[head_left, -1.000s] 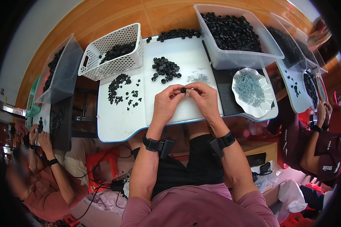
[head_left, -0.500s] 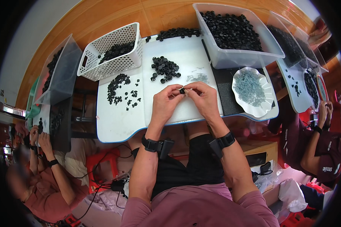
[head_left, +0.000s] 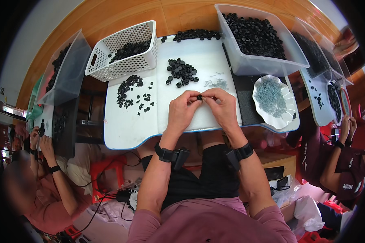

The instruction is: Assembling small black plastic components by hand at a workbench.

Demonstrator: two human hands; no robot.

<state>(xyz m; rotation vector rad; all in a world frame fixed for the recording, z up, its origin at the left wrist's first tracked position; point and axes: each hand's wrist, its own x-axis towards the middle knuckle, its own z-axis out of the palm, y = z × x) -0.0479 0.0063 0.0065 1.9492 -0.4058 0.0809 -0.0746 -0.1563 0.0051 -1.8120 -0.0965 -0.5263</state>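
A small round black plastic part [head_left: 199, 97] is pinched between the fingertips of both my hands above the white table mat. My left hand [head_left: 183, 111] closes on its left side, while my right hand [head_left: 222, 107] grips it from the right; the fingers cover most of it. Just beyond my hands lies a heap of round black caps [head_left: 182, 73]. To its right, some thin grey screw-like pins [head_left: 218, 83] are scattered on the mat. On the left part of the table, small black knobbly pieces [head_left: 127, 91] form a loose cluster.
A scalloped white dish [head_left: 288, 115] of bluish-grey pins stands at the right on a black mat. Behind are a white perforated basket [head_left: 121, 69] and a clear plastic bin [head_left: 263, 65], both holding black parts. People work at tables on both sides.
The table and its contents sit slightly differently in the view. Both hands stay pinched on the black part, with only a slight shift of the fingers.
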